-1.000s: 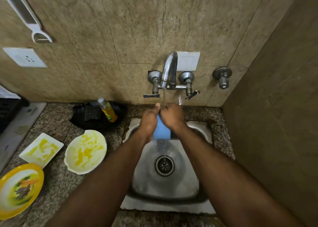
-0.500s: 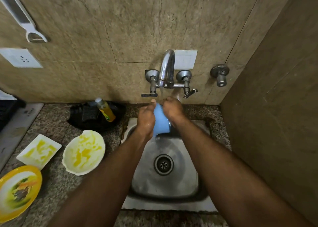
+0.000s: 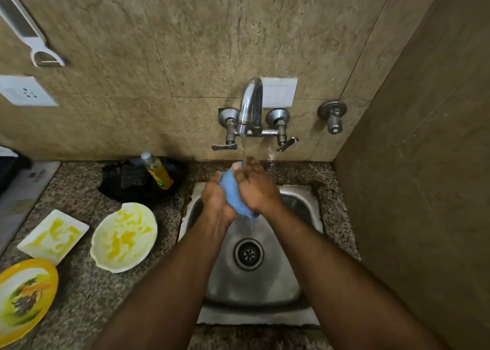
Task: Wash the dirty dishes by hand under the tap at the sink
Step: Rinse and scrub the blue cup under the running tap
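Observation:
A small blue dish (image 3: 233, 193) is held upright between both hands over the steel sink (image 3: 297, 206), under the running tap (image 3: 250, 105). My left hand (image 3: 216, 198) grips its left side. My right hand (image 3: 256, 188) lies over its right side, fingers up in the water stream. Much of the blue dish is hidden by the hands. On the counter to the left wait a white bowl (image 3: 124, 237) smeared yellow, a white rectangular dish (image 3: 53, 237) smeared yellow, and a yellow-rimmed plate (image 3: 23, 299) with food remains.
A yellow soap bottle (image 3: 157, 170) leans on a black bag (image 3: 127, 182) behind the bowl. A side wall (image 3: 424, 190) stands close on the right. A socket (image 3: 26, 92) and a white peeler (image 3: 29, 34) are on the back wall. Granite counter (image 3: 79, 296) surrounds the sink.
The blue dish has turned and tilted between my hands under the stream. My right hand has slid over its right face with fingers spread upward; my left hand has dropped lower on its side.

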